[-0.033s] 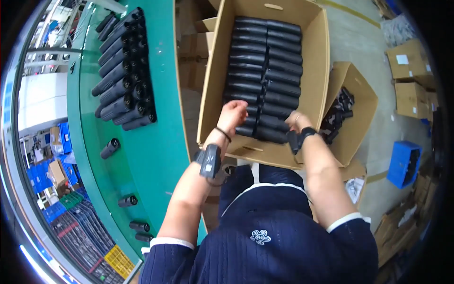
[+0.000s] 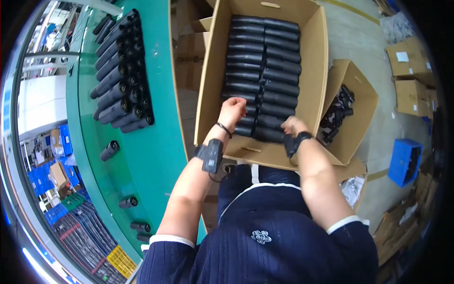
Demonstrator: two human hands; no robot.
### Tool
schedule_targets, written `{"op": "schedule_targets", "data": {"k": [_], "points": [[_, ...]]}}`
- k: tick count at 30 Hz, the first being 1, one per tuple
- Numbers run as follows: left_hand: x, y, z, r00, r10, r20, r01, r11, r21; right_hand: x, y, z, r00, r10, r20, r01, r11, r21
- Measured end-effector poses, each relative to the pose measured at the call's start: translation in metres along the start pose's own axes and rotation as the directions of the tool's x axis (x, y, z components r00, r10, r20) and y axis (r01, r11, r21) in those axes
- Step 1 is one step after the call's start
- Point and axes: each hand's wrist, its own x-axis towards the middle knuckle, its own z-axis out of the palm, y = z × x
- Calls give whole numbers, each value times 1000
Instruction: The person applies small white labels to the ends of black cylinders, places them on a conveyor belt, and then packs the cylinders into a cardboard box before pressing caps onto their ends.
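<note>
Corrugated cardboard box (image 2: 208,85), smooth black cylinders (image 2: 265,71), hands (image 2: 231,111)

Both hands (image 2: 231,111) forward, fingers curled.

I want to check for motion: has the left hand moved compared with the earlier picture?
No. The left hand lies at the same spot on the black tubes, equally near the front wall of the big cardboard box.
</note>
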Motion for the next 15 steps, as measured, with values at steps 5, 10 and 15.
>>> {"op": "schedule_targets", "data": {"k": [5, 10, 15], "points": [[95, -24, 54, 982, 155, 108, -188, 844, 502, 24, 64, 89, 989, 81, 121, -146, 544, 826], [152, -52, 62, 925, 287, 249, -364, 484, 795, 14, 11, 116, 948, 72, 310, -305, 480, 823], [206, -49, 155, 761, 398, 512, -611, 172, 773, 94, 72, 158, 930, 212, 300, -285, -99, 953]]}}
